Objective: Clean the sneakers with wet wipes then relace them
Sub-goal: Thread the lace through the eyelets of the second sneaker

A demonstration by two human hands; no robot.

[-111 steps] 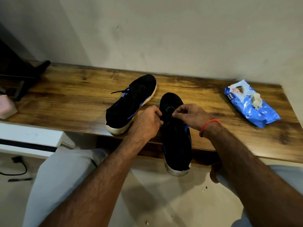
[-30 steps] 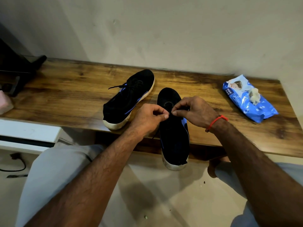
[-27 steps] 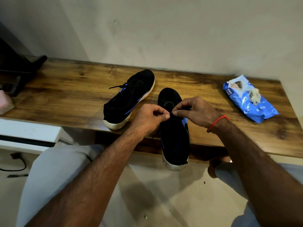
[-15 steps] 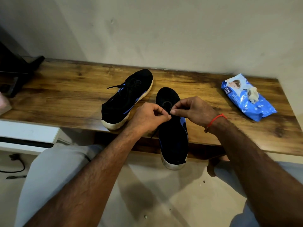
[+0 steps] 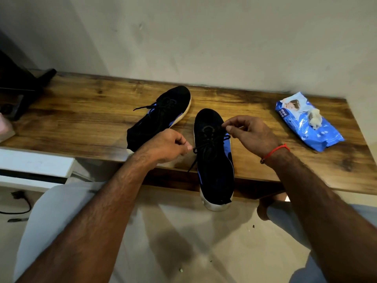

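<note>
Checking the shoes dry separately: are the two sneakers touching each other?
Apart. The head view shows bare wood between the left sneaker and the right sneaker.

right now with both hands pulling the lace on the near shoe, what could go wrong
The near shoe overhangs the table edge, heel in the air, with neither hand pressing it down. A hard tug on the lace could tip it off.

The left hand and right hand pinch the lace only at the fingertips, so it may slip out.

A loose lace end hangs beside the shoe and could snag.
</note>
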